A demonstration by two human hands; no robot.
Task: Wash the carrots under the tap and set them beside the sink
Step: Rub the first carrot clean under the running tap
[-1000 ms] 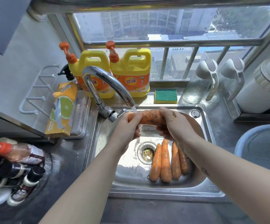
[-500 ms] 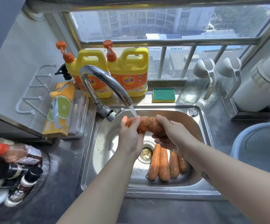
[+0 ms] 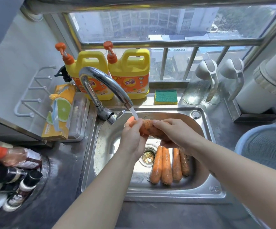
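Both hands' fingers curled round one carrot, left hand, right hand, under the running tap, four carrots lying in the sink

Both forearms reach forward; left hand and right hand curl fingers, seemingly wrapped, round one carrot.
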